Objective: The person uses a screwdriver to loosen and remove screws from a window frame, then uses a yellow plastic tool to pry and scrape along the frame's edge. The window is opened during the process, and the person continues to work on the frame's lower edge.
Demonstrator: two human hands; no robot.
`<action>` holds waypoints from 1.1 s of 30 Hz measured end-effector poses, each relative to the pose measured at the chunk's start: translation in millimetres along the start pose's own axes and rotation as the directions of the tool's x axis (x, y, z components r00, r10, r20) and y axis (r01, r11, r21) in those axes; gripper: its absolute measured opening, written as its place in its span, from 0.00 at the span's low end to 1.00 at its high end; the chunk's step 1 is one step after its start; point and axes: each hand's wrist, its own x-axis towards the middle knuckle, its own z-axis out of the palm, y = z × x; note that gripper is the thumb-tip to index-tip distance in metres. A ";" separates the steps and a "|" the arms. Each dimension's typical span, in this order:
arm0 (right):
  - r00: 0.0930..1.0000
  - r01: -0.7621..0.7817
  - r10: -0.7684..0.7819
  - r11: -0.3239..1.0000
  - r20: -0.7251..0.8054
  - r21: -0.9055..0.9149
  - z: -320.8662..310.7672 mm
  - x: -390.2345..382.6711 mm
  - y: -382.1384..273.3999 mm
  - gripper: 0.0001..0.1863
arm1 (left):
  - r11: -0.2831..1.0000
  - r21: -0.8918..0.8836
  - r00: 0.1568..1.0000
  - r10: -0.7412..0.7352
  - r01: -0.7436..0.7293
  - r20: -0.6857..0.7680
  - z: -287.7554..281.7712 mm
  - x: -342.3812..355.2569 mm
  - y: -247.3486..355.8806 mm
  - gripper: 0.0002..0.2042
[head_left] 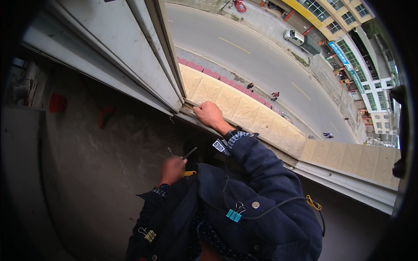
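Note:
My right hand [211,116] rests at the window's bottom track [188,107], beside the lower corner of the white-framed sash [150,56]. Its fingers are curled closed against the track; whatever they grip, if anything, is hidden. Lower and to the left, inside the room, my left hand [172,169] is blurred but closed around a thin dark metal tool [190,153]. A second thin, pale tip [170,150] sticks up on that hand's other side, and I cannot tell whether both belong to one tool.
Outside the window runs a beige tiled ledge [244,102], with a road [244,45] far below. A white sill rail [344,180] continues right. Red objects [57,103] lie on the dim grey floor [96,174] at left. A dark cable [278,203] crosses my jacket.

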 end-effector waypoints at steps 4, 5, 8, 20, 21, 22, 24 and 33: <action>0.998 0.020 -0.022 0.999 0.051 0.041 12.5 7.8 1.2 0.23 | 0.999 -0.008 0.999 -0.039 0.039 0.030 0.1 -2.8 -3.0 0.12; 0.999 0.025 -0.026 1.000 0.044 0.018 13.8 7.0 1.4 0.23 | 0.995 -0.048 0.996 -0.090 0.090 0.010 0.5 -3.3 -2.4 0.12; 1.000 -0.006 0.007 0.995 0.015 -0.097 10.4 2.6 0.4 0.21 | 0.973 -0.074 0.976 -0.218 0.219 0.028 1.1 -2.9 0.7 0.12; 0.999 0.048 -0.048 0.998 0.006 0.034 10.7 -1.0 17.6 0.24 | 1.000 0.008 0.999 -0.017 0.017 0.027 1.8 -5.0 -5.1 0.09; 0.997 0.070 -0.070 0.997 -0.016 0.037 15.4 2.1 18.2 0.24 | 1.000 0.015 1.000 -0.009 0.009 0.021 2.3 -6.0 -6.0 0.09; 0.996 0.088 -0.087 0.995 -0.033 0.038 19.6 4.6 18.7 0.25 | 0.998 0.054 0.999 -0.018 0.016 0.034 2.7 -7.0 -6.8 0.10; 0.995 0.101 -0.100 0.994 -0.016 0.048 24.2 11.7 18.3 0.24 | 0.998 0.000 0.997 -0.063 0.063 0.034 3.3 -8.1 -8.1 0.10; 0.997 0.077 -0.075 0.993 0.024 -0.086 25.3 14.1 -1.9 0.22 | 0.978 -0.100 0.983 -0.179 0.181 0.031 4.3 -5.9 -10.3 0.11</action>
